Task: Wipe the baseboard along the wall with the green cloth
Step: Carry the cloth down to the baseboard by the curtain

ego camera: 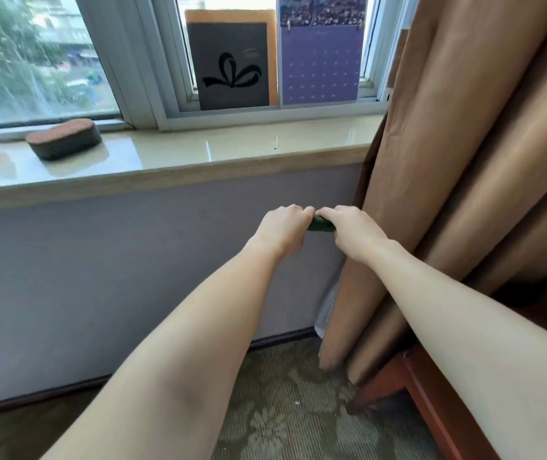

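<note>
So both arms are reaching straight out, and the hands are meeting just above the middle of the shot. The left hand (282, 227) and the right hand (353, 230) are both clenching the green cloth (321, 224), fingers curled round it, knuckles nearly touching. Only a small dark green bit is peeking out between them, so the cloth is looking bunched up tight. It's being held up in the air in front of the pale wall (99, 277), below the window sill (199, 154).

The baseboard (285, 337) is running dark along the bottom of the wall, down at 6 o'clock from the hands and well apart from the cloth, where the patterned carpet (282, 410) is starting. A tan curtain (464, 194) is hanging at 3 o'clock, just beside the right hand. Up at 12 o'clock a purple calendar (321, 61) is leaning on the window glass, and an oval case (63, 139) is sitting on the sill around 10 o'clock.
</note>
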Demonstrator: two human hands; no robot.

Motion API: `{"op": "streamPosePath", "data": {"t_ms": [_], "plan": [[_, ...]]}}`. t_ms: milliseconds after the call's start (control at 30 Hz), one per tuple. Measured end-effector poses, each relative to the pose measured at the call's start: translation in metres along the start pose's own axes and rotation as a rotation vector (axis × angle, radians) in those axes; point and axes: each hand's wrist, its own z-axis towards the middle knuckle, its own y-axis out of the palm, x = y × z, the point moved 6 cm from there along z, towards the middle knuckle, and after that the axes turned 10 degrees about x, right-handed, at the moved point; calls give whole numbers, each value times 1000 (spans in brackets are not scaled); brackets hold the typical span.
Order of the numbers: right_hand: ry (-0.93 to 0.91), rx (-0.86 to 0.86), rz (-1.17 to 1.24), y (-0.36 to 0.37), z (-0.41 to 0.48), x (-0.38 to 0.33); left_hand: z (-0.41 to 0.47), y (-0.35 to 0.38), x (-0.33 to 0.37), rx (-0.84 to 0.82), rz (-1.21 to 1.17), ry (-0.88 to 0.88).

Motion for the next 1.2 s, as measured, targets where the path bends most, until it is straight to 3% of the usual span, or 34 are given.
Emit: {"op": "streamPosePath", "data": {"t_ms": [333,600,900,1200], "plan": [[-67,-143,22,90,37,33,19,89,-28,-112,-33,-159],[0,-165,50,206,21,54,-2,202,-44,-157,-17,-123],[0,-205,69,386,-43,95,-71,386,-46,-194,-78,-127],[-2,-198,3,576,-99,164,-120,600,-37,-120,-70,-129]]}}
